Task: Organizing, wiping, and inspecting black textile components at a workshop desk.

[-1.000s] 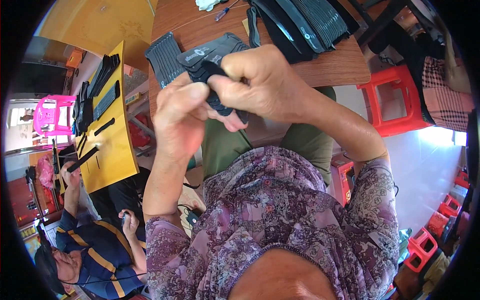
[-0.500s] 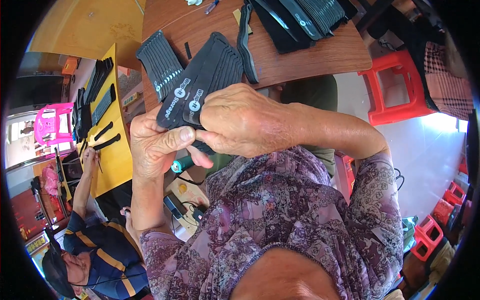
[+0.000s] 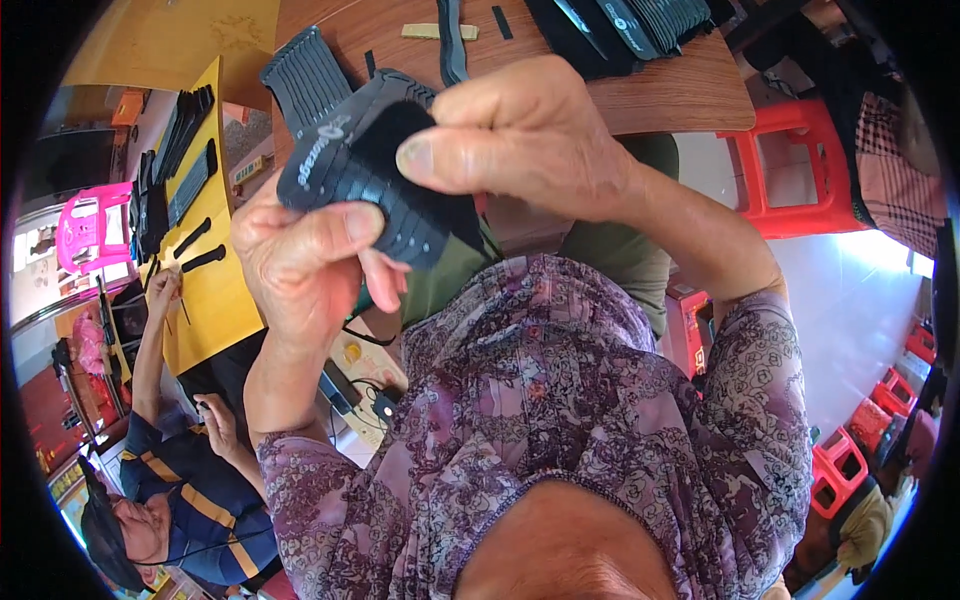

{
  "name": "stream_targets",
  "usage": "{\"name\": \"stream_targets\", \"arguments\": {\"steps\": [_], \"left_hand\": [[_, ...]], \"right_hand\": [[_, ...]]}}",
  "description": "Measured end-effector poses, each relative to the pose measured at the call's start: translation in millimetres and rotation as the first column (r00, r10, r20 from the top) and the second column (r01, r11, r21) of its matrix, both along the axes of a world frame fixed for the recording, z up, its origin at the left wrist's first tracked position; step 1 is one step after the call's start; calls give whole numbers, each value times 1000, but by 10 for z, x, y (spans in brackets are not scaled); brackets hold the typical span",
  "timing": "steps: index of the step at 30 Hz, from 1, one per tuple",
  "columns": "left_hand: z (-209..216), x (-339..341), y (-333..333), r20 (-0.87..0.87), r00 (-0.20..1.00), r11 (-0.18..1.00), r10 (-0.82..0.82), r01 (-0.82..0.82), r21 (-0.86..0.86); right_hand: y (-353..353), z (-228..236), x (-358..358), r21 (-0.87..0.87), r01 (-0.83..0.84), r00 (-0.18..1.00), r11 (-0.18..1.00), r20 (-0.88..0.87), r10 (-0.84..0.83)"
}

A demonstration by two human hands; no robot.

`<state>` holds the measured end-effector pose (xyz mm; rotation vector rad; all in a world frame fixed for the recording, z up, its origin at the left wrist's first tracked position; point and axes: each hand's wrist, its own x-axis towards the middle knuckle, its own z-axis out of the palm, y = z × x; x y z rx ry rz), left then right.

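Observation:
A fanned stack of black fabric straps (image 3: 345, 185) with pale printing is held up above the near edge of the table. My left hand (image 3: 300, 255) grips the stack's near end, its thumb pressed on top. With thumb and fingers closed, my right hand (image 3: 530, 150) pinches a black strap (image 3: 385, 135) at the top of the stack and bends it up. That strap's plain dark face shows; its far part is hidden behind my right hand. Just beyond the stack, another bundle of black straps (image 3: 305, 80) lies on the table.
On the brown wooden table (image 3: 690, 105) are a loose dark strap (image 3: 450, 45), a tan strip (image 3: 425, 31), small black pieces (image 3: 502, 22) and a thick strap pile (image 3: 650, 30). At left, a co-worker (image 3: 195, 480) handles straps at a yellow table (image 3: 215, 310). A red stool (image 3: 790, 215) stands right.
My right hand has moved up and away from my left, turning so its thumb shows and bending a strap up. The held stack has tilted, showing its near ends.

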<state>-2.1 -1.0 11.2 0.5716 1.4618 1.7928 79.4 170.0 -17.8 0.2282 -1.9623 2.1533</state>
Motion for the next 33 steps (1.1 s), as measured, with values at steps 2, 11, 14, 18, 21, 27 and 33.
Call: {"name": "stream_targets", "arguments": {"steps": [2,11,14,18,21,27,33], "left_hand": [[-34,-62,29,-38,999,999,35,-36,-31],[-557,-130,61,-940,220,963,-259,-11,-268],[-643,-136,268,-949,-5,946,-316,-84,-314],[-867,-324,639,-932,-160,945,-324,-96,-312],[-950,-373,851,-910,-196,930,-365,-121,-347],[-1115,-506,946,-961,-100,965,-259,-69,-253],[-754,-641,1201,59,998,992,-38,45,-117]], "right_hand": [[3,-6,-56,-92,22,998,996,66,-16],[25,-274,95,426,519,703,741,-706,-86],[217,-115,138,403,601,673,690,-721,-165],[418,30,192,330,616,746,715,-535,-396],[516,30,267,182,620,773,763,-313,-552],[707,75,355,-429,480,791,765,-166,-589],[1178,-256,377,-777,259,714,574,-246,-655]]}}
